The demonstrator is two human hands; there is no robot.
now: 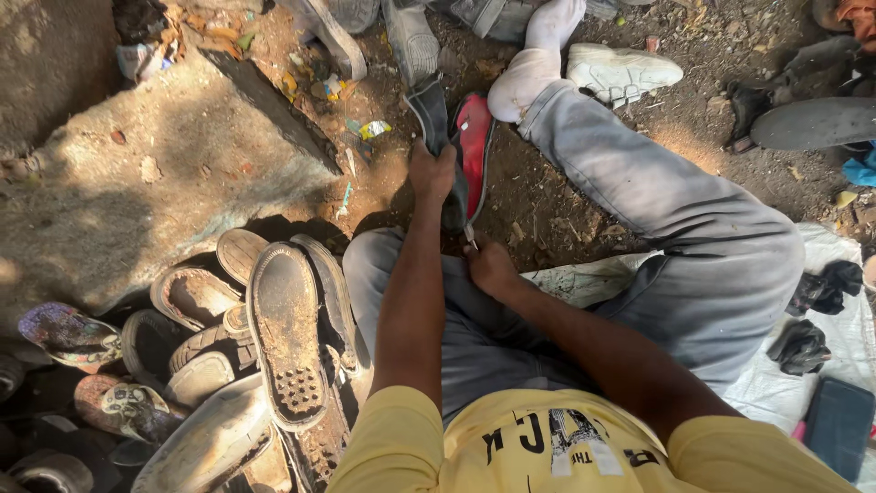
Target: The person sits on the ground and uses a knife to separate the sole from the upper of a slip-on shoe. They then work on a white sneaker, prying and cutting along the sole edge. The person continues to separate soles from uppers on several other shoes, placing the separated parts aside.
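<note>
Both arms reach forward over the lap (474,329), the left hand (431,172) closed higher, the right hand (491,267) closed lower.

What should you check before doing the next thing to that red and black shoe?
1. Left hand grips the shoe firmly near its top: ok.
2. Right hand is at the shoe's lower end: ok.
3. What the right hand holds, if anything: cannot tell.
4. Shoe is steadied between the legs, above the dirt ground: ok.
5. Pile of worn soles beside the left arm stays out of the way: ok.
6. Fingers kept away from the working spot: cannot tell.
</note>
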